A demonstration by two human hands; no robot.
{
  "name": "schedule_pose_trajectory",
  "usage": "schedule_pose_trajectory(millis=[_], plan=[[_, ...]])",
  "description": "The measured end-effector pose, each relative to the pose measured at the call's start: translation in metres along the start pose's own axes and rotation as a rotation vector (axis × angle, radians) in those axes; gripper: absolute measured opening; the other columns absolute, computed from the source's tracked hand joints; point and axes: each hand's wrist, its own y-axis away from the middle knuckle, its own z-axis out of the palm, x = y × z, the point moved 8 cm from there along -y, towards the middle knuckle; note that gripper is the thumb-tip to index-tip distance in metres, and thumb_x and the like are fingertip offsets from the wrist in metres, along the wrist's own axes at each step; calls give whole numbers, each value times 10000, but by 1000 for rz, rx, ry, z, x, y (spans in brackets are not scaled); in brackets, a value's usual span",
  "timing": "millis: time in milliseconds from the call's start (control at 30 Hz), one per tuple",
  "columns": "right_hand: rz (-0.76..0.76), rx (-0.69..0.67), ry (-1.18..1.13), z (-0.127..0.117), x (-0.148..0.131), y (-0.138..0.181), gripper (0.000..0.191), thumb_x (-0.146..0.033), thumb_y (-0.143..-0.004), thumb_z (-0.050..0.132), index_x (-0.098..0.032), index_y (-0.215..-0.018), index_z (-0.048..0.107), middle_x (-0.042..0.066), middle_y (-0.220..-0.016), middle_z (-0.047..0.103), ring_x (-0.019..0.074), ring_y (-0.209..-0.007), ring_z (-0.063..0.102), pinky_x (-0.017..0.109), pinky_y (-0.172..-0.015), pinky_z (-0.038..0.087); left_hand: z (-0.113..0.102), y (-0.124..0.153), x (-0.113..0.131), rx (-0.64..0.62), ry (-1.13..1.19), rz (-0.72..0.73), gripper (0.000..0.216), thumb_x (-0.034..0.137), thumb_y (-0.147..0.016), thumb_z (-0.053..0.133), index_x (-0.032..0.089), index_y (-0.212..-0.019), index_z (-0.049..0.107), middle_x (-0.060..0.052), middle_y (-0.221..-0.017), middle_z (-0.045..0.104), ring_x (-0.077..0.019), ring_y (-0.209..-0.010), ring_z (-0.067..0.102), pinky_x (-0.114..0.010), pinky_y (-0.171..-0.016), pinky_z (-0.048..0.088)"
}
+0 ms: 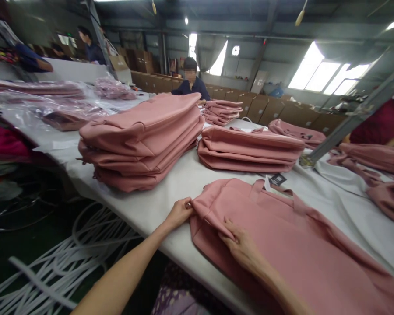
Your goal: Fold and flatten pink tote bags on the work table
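A pink bag [282,245] lies flat across the near right of the table, its handles and a dark hang tag [277,179] along the far side. At its left corner, my left hand [180,212] pinches the edge of the bag, fingers closed. My right hand [238,240] grips a fold of the bag's upper face, thumb and fingers pressed together on it. Just beyond my hands stand a tall stack of pink bags [141,140] on the left and a lower stack of pink bags [249,148] on the right.
White tubing [82,249] lies coiled on the floor left of the table [141,210]. Plastic-wrapped bags [68,109] are at the far left. A slanted metal post [344,118] rises on the right. Across the table sits a person [190,83]; cardboard boxes [272,109] line the back.
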Motion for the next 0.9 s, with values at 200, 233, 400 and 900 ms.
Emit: schedule_pose_trajectory(millis=[200, 233, 400, 900], plan=[[54, -17, -154, -8, 6, -1, 324, -401, -898, 471, -219, -1074, 672, 38, -1202, 635, 292, -1231, 498, 504, -1067, 359, 3, 21, 29, -1, -26, 67, 903, 346, -535, 805, 203, -1317, 375, -127, -1312, 458, -254, -1083, 532, -323, -788, 500], [54, -24, -162, -7, 7, -1, 339, -406, -901, 470, -222, -1112, 661, 38, -1230, 619, 286, -1241, 489, 503, -1077, 348, 5, 24, 38, 39, -82, 118, 1057, 319, -474, 837, 219, -1377, 297, -134, -1389, 384, -280, -1174, 472, -361, -884, 471], [57, -45, -24, 4, 7, 2, 344, -364, -892, 484, -229, -1168, 639, 62, -1341, 527, 270, -1362, 309, 526, -1118, 266, 15, 21, 51, 147, -234, 169, 283, 268, -750, 575, 193, -1020, 540, -34, -964, 611, -202, -871, 556, -309, -777, 434], [59, -173, 399, 46, 14, 32, 614, -471, -914, 494, -310, -1462, 269, 151, -1545, 47, 336, -1411, 1, 648, -1098, 100, -10, -13, 51, -203, -184, 1, 307, 414, -581, 627, 165, -758, 646, -33, -832, 693, -251, -843, 615, -347, -767, 498]])
